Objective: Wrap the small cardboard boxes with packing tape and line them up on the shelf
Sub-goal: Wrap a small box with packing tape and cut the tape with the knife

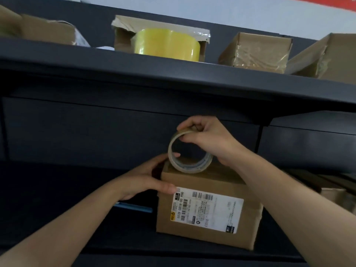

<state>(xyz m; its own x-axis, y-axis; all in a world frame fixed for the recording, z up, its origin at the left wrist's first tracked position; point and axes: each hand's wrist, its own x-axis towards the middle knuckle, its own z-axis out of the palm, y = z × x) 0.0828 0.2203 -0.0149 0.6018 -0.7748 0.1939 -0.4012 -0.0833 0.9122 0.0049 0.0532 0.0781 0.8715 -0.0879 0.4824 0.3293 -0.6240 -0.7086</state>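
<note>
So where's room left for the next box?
Upper shelf is crowded; only a narrow gap between the yellow roll's box and the wrapped box. Lower shelf lies bare left of the labelled box, bar a blue strip.

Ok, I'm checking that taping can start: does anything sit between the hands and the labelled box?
Only the tape roll itself: the right hand pinches it upright on top of the labelled box. The left hand holds the box's upper left corner directly, with nothing visible between them.
</note>
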